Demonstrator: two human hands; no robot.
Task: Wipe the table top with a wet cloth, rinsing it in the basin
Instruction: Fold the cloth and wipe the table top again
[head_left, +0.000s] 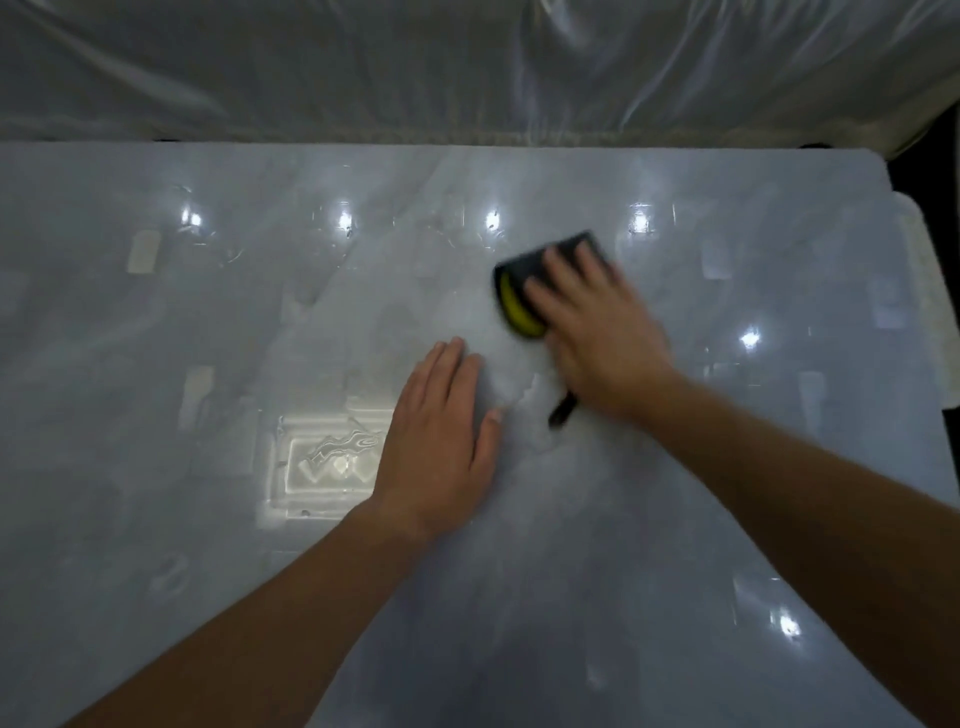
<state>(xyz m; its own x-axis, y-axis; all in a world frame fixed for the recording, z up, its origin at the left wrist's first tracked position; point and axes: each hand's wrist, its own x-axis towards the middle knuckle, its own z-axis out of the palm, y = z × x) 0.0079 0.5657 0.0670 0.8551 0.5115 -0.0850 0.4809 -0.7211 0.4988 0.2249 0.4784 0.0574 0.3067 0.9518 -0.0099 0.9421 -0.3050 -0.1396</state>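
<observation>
Dark wiping cloth with a yellow edge (519, 288) lies under your right hand (597, 332), whose straight, spread fingers press it onto the glossy pale marble-look table top (208, 312), likely for full contact. Just left of that press, your left hand (441, 436) rests flat, probably bracing. No basin or readable writing shows.

Glossy pale table top (208, 571) carries a dark, yellow-edged cloth (519, 293), the left hand (441, 441) flat nearby.

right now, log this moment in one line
right hand: pressing dark yellow-edged cloth | left hand: flat on glossy pale table top | basin: unseen
</observation>
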